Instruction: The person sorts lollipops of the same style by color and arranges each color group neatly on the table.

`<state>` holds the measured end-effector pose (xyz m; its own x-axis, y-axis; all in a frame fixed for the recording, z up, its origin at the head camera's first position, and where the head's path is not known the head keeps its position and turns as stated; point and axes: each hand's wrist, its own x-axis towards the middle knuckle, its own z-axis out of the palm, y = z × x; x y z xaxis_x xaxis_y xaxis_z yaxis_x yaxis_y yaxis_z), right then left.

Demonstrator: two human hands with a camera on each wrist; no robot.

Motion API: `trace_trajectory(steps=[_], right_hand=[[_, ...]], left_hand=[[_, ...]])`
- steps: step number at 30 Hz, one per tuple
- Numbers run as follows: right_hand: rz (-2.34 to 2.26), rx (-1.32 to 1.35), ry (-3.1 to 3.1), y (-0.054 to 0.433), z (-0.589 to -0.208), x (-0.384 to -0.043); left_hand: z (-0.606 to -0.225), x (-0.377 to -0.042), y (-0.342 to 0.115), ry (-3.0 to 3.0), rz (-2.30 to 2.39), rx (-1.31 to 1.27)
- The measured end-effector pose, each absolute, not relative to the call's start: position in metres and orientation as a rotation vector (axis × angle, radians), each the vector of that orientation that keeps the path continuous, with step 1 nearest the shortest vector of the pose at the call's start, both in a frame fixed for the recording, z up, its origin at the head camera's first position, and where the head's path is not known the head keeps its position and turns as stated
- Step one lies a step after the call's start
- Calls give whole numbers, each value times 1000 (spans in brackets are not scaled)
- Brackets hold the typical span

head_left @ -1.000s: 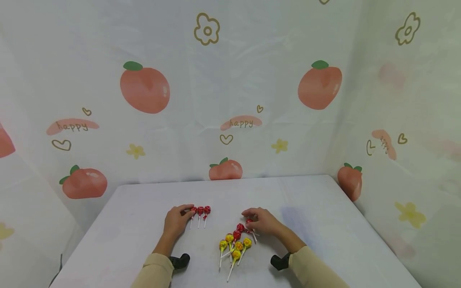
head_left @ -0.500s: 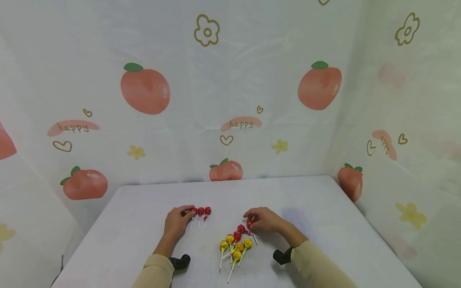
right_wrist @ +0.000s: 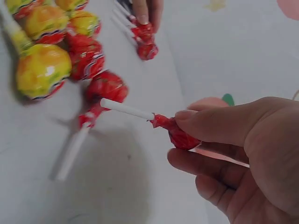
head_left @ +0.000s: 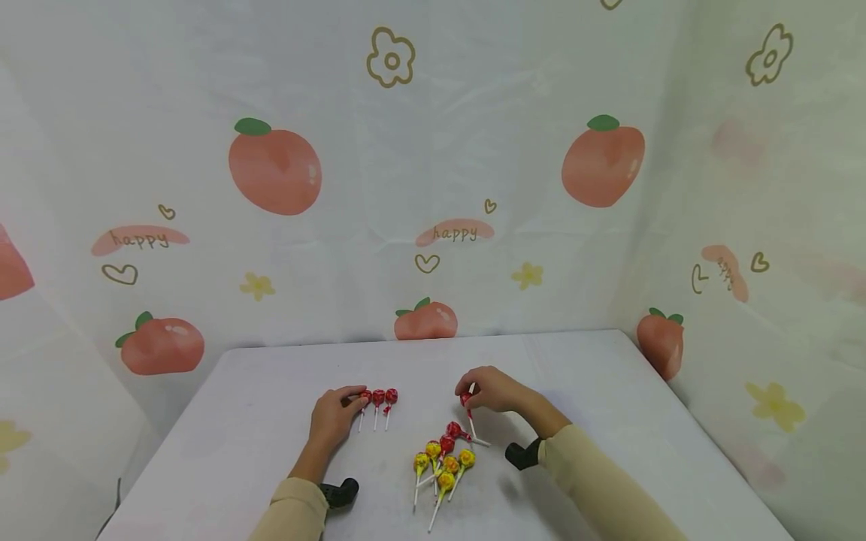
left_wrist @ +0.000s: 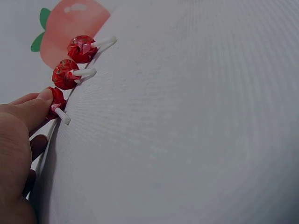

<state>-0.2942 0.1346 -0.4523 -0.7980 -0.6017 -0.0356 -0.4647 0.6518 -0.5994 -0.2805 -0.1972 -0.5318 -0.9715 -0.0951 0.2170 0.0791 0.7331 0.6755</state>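
red lollipop, wrapped, right fingers clamped on it, left fingers pinching another wrapped lollipop

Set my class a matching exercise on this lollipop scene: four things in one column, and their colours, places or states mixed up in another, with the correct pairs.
Column one
1. Left hand
2. Right hand
3. Yellow lollipops
4. Sleeves

Column two
A. Beige
B. Lie clustered with two red lollipops
C. Pinches the leftmost lollipop in a row of three red lollipops
D. Pinches a single red lollipop to the right of that row

Right pairs: 1-C, 2-D, 3-B, 4-A
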Motion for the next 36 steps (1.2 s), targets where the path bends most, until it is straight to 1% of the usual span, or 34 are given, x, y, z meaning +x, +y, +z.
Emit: trace_trajectory(steps=[6, 12, 27, 36], right_hand=[[-926, -883, 2664, 127, -443, -300], [-1025, -902, 2698, 116, -445, -301], [-1347, -627, 2747, 77, -473, -309], [-1351, -577, 2727, 56, -485, -316]], left_hand=[[-532, -280, -198, -2696, -1080, -1], [-533, -280, -198, -2695, -1073, -8], [-532, -280, -197, -2701, -1069, -10], [-531, -281, -197, -2702, -1069, -5]])
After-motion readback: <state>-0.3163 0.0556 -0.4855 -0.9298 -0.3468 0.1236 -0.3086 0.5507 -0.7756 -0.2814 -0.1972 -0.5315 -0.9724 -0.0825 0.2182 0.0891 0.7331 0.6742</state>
